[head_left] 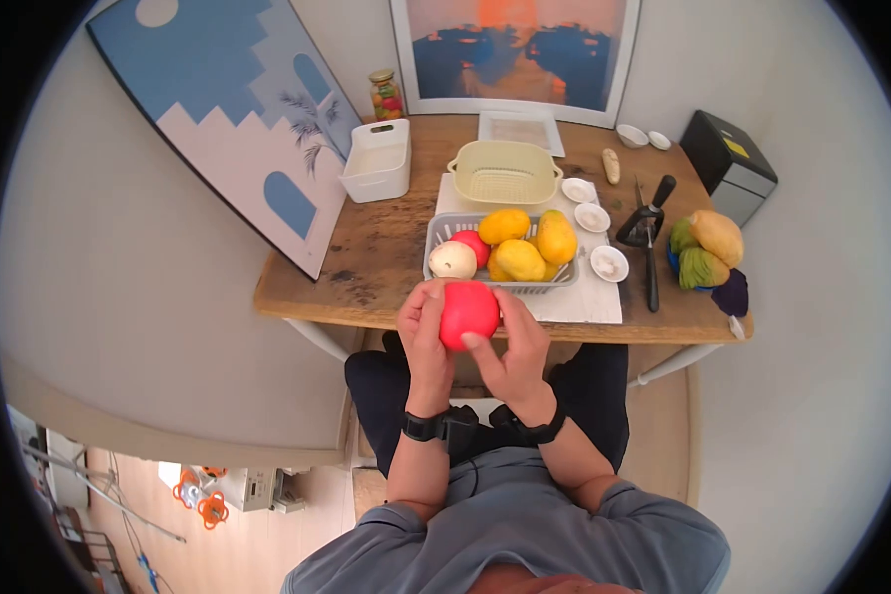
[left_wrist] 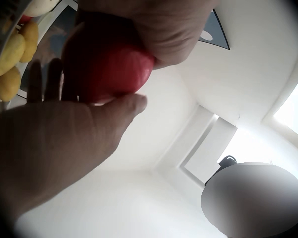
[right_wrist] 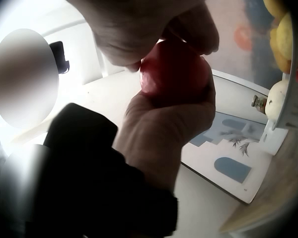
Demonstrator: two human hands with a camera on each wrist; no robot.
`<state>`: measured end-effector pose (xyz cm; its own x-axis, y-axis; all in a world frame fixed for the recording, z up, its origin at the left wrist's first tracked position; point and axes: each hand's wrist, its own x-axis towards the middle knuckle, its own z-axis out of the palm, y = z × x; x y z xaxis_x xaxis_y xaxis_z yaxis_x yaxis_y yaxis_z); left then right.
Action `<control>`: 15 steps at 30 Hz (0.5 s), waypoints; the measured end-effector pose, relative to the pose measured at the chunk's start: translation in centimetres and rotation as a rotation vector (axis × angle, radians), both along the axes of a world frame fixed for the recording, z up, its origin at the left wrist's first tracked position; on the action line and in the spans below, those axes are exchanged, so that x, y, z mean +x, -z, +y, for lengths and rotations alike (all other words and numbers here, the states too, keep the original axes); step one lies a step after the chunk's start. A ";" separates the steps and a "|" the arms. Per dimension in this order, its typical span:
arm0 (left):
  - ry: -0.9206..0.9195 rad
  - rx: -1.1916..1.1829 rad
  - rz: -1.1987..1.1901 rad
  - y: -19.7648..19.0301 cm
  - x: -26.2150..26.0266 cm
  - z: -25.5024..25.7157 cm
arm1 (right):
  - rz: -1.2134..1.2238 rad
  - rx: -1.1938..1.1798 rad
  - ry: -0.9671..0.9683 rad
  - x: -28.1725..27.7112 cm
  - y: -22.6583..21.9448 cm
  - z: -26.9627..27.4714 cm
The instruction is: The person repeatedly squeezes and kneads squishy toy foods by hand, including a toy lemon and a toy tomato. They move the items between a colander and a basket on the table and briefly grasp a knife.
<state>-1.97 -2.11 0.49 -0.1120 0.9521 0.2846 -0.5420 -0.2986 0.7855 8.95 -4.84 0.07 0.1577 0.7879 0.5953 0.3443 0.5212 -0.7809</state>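
Both hands hold a smooth red round fruit [head_left: 469, 315] over the table's front edge, close to the body. The left hand [head_left: 426, 335] grips its left side with curled fingers. On the other side, the right hand [head_left: 518, 353] has its thumb across the lower part and fingers round the edge. Both wrist views show the red fruit [left_wrist: 114, 69] between the two hands, its underside in shadow. Just beyond the hands is a grey basket [head_left: 535, 288]. Inside it lie a cream-coloured round fruit [head_left: 452, 262], another red fruit [head_left: 477, 247] and several yellow mangoes [head_left: 556, 238].
Behind the basket stands a cream colander [head_left: 505, 173], with a white bin [head_left: 378, 163] to its left. Small white dishes [head_left: 609, 263] line the right side of the white mat [head_left: 594, 305]. Farther right are a black-handled tool [head_left: 651, 267] and a blue bowl [head_left: 675, 265] of produce.
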 end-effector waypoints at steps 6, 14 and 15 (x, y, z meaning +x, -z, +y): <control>-0.057 -0.121 0.021 -0.6 0.7 0.0 | -0.214 0.304 0.001 0.7 0.9 1.3; 0.090 0.038 0.081 -0.6 3.0 1.2 | 0.672 -0.320 -0.410 2.2 1.7 1.8; 0.097 0.035 0.084 -0.5 3.1 1.1 | 0.677 -0.320 -0.404 2.3 1.8 1.8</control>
<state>1.14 -0.98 1.02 0.0052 0.9465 0.3227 -0.5026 -0.2766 0.8191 11.21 -3.09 -1.70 0.0698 0.9745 0.2131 -0.4149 0.2226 -0.8822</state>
